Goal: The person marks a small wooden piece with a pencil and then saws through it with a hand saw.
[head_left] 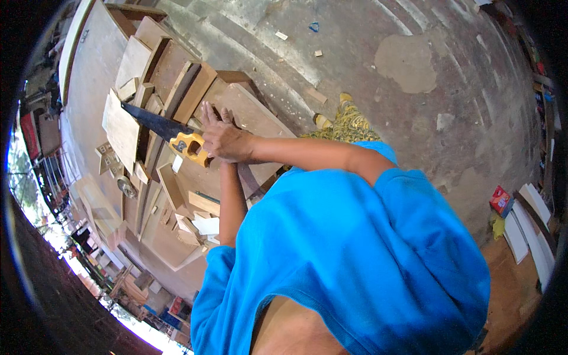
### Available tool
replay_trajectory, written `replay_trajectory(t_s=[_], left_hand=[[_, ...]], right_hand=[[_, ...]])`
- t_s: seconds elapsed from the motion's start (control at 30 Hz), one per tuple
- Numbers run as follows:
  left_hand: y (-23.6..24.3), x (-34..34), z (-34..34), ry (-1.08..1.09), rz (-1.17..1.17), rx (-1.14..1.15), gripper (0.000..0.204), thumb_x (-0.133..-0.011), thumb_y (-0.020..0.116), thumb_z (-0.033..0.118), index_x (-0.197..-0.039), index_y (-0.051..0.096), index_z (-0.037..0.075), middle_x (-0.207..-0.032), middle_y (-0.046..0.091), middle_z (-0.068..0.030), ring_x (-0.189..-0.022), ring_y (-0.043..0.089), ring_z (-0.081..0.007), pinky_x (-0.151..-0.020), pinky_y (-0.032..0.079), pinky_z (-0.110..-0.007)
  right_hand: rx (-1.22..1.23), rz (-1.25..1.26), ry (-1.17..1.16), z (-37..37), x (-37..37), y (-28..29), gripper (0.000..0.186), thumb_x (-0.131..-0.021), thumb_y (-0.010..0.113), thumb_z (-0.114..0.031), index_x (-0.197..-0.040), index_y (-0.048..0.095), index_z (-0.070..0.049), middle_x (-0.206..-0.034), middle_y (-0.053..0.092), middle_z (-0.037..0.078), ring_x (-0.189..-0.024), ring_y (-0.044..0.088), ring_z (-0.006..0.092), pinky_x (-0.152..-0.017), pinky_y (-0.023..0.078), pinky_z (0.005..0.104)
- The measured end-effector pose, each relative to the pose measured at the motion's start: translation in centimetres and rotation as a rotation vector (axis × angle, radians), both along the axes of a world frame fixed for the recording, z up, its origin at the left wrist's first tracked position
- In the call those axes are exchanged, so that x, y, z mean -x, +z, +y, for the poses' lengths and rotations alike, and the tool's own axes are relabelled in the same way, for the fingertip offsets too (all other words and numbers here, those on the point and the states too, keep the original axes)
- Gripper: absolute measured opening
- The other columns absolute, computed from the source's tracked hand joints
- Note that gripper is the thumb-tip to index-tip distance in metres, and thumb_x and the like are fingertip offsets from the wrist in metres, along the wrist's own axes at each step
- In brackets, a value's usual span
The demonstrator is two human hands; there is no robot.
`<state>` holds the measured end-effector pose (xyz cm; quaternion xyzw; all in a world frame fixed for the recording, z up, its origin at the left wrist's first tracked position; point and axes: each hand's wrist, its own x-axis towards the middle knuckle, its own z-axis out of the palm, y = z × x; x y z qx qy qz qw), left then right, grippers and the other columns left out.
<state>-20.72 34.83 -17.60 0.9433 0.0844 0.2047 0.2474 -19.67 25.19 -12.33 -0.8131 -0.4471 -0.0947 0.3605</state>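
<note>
My right hand [226, 141] reaches across to the left, with several fingers stretched out and apart. It lies over the end of my left forearm [232, 198], so my left hand is mostly hidden beneath it and its fingers cannot be made out. Directly beside the hands is a handsaw with a yellow handle [184, 145] and a dark blade [155, 122]. The blade points up and left over wooden pieces. The handle's rear edge meets my right hand in the picture; no fingers visibly wrap through its opening.
Under the saw spreads a cluttered wooden work surface [174, 251] with a pale board [122, 131], offcuts and a roll of tape [126, 187]. A larger board [257, 112] lies beyond my hands. Scraps dot the concrete floor [349, 53]. White strips [529, 222] and a red box [500, 200] are at right.
</note>
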Motion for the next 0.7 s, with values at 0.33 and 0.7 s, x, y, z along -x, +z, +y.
replay_trajectory(t_s=[0.33, 0.7], left_hand=[[0.1, -1.2, -1.3, 0.217, 0.086, -0.077, 0.047, -0.089, 0.047, 0.030, -0.120, 0.045, -0.006, -0.125, 0.044, -0.0237, -0.114, 0.043, -0.0377, -0.097, 0.033, -0.041], [-1.1, -2.6, -8.0, 0.612, 0.350, -0.297, 0.088, -0.077, 0.055, 0.055, -0.129, 0.028, -0.011, -0.135, 0.026, -0.0297, -0.128, 0.024, -0.0381, -0.105, 0.017, -0.046]], right_hand=[[-0.218, 0.273, 0.274, -5.2, -0.5, -3.2, 0.018, -0.073, 0.058, -0.017, -0.084, 0.056, -0.003, -0.084, 0.051, 0.010, -0.084, 0.053, 0.0271, -0.068, 0.047, 0.0360], [-0.122, 0.513, 0.434, -17.5, -8.3, -5.7, 0.017, -0.076, 0.054, -0.014, -0.089, 0.057, -0.004, -0.086, 0.056, 0.013, -0.082, 0.057, 0.0306, -0.070, 0.047, 0.0382]])
